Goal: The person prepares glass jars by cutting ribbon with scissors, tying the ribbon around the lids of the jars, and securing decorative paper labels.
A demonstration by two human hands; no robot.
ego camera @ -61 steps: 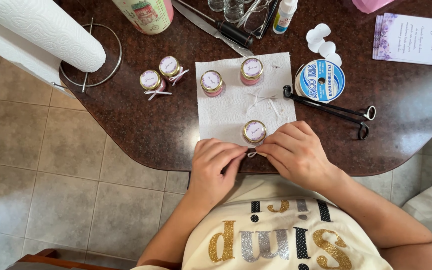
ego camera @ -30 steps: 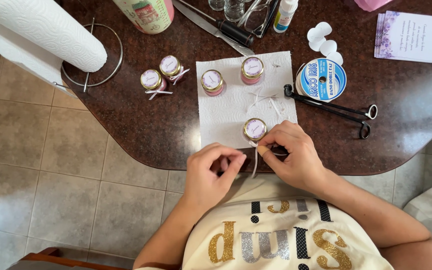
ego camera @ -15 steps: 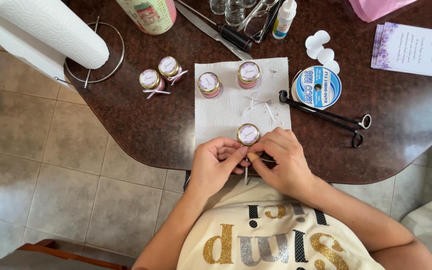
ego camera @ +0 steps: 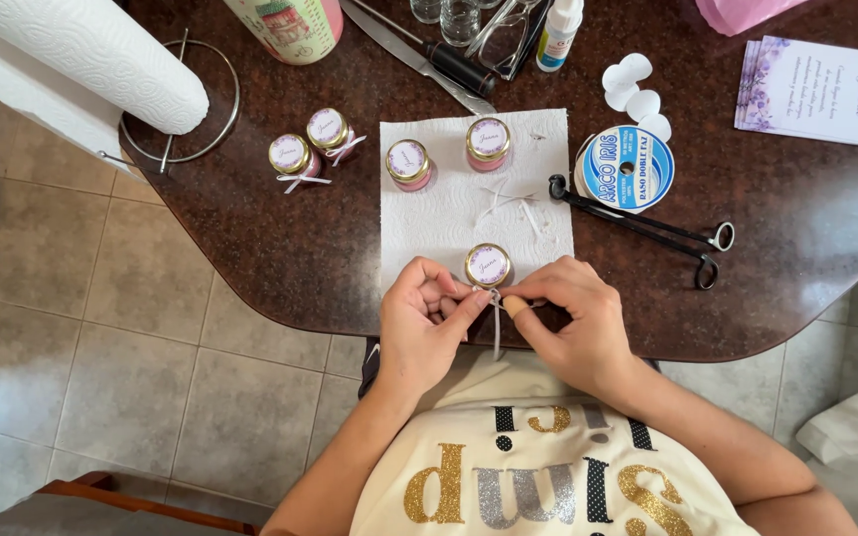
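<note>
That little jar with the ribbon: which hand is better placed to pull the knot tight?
Probably the right hand: its fingertips pinch the white ribbon right by the knot below the small jar. The left hand touches the knot too, seemingly steadying it.

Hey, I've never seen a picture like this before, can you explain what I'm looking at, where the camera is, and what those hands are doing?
There is no machine here. The camera is worn on a person's head and looks straight down, so you see their own two bare hands and their shirt at the bottom.

The left hand and the right hand meet at a small jar with a gold-rimmed lid, pinching a thin white ribbon at its near side. The jar stands on a white paper towel laid on a dark brown table.

Further back stand four similar jars; the two left ones carry white bows. To the right lie a ribbon spool, long black scissors-like tongs and a purple-flowered card. A paper towel roll sits top left.
</note>
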